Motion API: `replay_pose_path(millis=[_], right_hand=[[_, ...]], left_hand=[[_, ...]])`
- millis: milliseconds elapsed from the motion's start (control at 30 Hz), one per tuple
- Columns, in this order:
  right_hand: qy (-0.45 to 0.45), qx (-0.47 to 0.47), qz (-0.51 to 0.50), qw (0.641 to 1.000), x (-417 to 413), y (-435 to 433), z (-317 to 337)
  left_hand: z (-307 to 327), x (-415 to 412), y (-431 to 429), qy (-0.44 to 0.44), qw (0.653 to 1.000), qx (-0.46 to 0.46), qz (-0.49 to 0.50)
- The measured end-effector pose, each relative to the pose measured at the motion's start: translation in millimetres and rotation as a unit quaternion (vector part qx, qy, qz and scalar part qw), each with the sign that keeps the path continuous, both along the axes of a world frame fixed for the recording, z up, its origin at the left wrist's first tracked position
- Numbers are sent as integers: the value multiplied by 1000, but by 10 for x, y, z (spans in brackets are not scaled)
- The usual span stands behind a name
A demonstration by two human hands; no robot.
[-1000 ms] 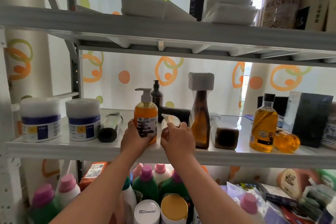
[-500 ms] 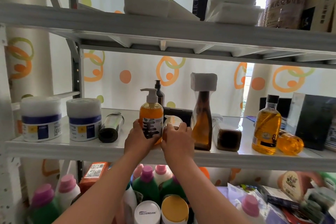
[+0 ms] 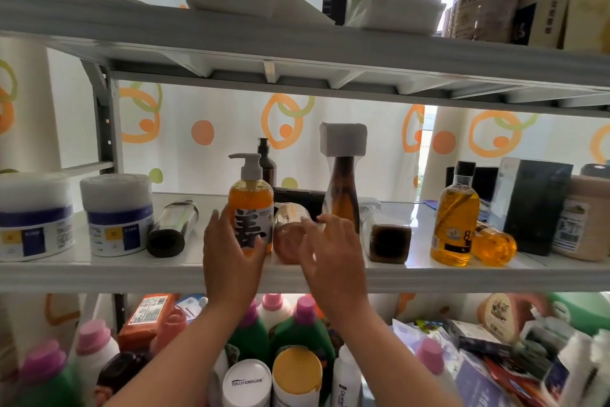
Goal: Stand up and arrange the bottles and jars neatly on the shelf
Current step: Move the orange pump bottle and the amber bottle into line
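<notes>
Bare shelf [image 3: 99, 274] opens at 9 o'clock of the pump bottle [image 3: 251, 205], before the lying dark bottle [image 3: 173, 228]. At its 3 o'clock a lying jar [image 3: 290, 235] and tall bottle [image 3: 343, 195] crowd close. Farther toward 3 o'clock, a gap separates the square jar [image 3: 389, 243] from the yellow bottle [image 3: 457, 218]. The upper shelf [image 3: 297, 53] caps 12 o'clock.

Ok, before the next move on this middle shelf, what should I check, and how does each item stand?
1. Orange pump bottle upright: ok; left hand cups it.
2. Small clear bottle upright: cannot tell, right hand partly covers it.
3. Its grip: cannot tell, fingers blurred.
4. Dark bottle upright: not ok, lying down.
5. Small orange bottle upright: not ok, lying beside tall yellow bottle.
</notes>
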State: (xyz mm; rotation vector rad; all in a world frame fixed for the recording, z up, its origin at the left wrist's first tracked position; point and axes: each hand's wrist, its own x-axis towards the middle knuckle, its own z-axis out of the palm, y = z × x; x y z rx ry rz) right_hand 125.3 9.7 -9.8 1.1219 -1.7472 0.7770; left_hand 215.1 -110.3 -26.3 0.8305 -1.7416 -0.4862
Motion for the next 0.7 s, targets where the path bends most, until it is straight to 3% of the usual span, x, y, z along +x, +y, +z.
replay_pose_path(millis=[100,167,267,367,500,700], right_hand=[[-58,-70,-62,994,-361,300,18],[-128,-63,-107,984,-606,438,23],[-236,12,-131,963,-800,581,19],[-273,45,-118,954,-871,608,-11],[-280,19,-111,953,-880,548,-35],[-291,-43,-97,951,-1006,633,-82]], left_hand=[[-22,-111,467,50,990,-128,-41],[0,-287,734,31,984,-141,-108],[158,-572,951,29,984,-92,-153],[349,-802,925,-17,989,-50,-137],[451,-956,836,-137,983,-81,-96],[493,-1044,827,-154,981,-15,-120]])
